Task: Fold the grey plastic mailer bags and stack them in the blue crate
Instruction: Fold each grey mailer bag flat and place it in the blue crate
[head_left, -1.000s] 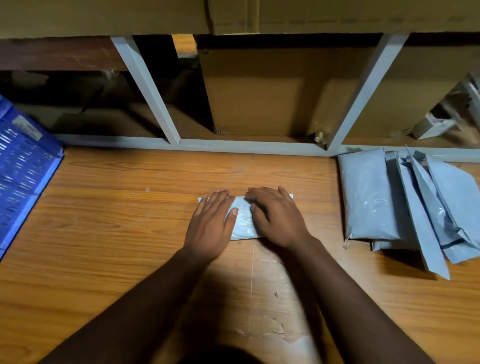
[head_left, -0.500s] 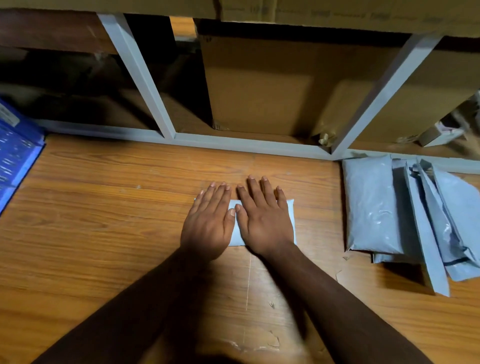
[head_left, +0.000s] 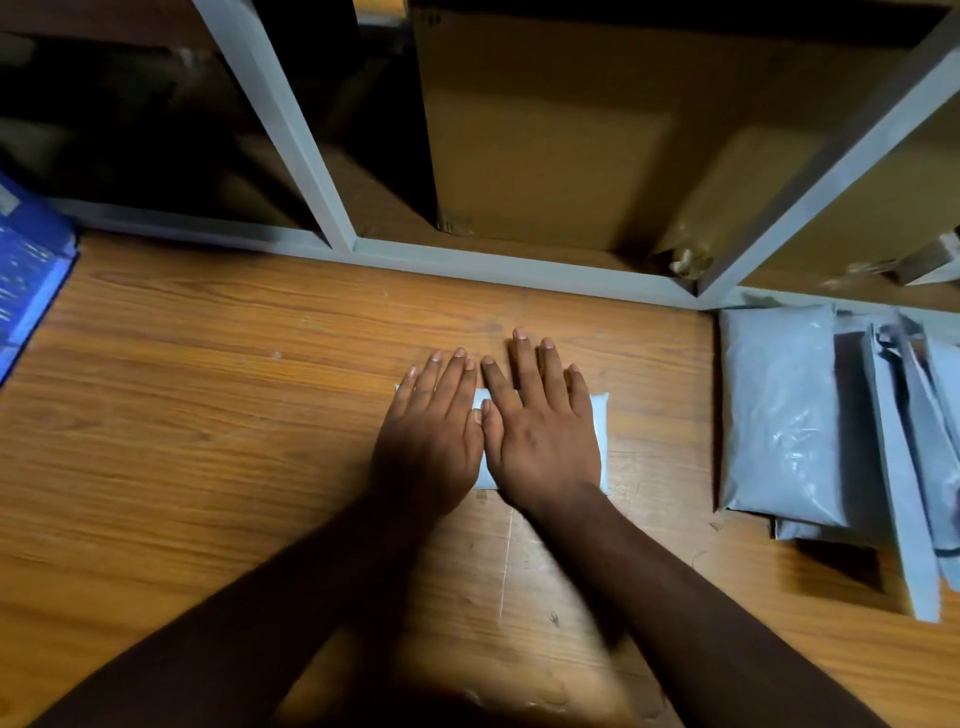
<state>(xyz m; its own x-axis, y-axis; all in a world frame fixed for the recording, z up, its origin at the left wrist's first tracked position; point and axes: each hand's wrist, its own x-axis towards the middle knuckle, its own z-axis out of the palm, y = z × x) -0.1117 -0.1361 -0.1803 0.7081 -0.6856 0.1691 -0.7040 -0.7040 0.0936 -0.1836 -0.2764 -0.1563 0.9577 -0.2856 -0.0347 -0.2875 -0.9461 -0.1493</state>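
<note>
A small folded grey mailer bag (head_left: 598, 436) lies flat on the wooden table (head_left: 208, 415) in the middle of the view. My left hand (head_left: 431, 441) and my right hand (head_left: 540, 431) lie side by side on top of it, palms down, fingers straight, pressing it against the table. Only its right edge and a strip between my hands show. A pile of unfolded grey mailer bags (head_left: 779, 415) lies at the right. A corner of the blue crate (head_left: 26, 280) shows at the far left edge.
A grey metal shelf frame (head_left: 467, 265) runs along the table's far edge. Behind it stand brown cardboard boxes (head_left: 545, 145). The table surface near me is scratched and chipped.
My right hand has flattened from curled fingers to straight ones, and both hands now press the folded bag side by side. The camera has shifted, so the crate sits further left.
</note>
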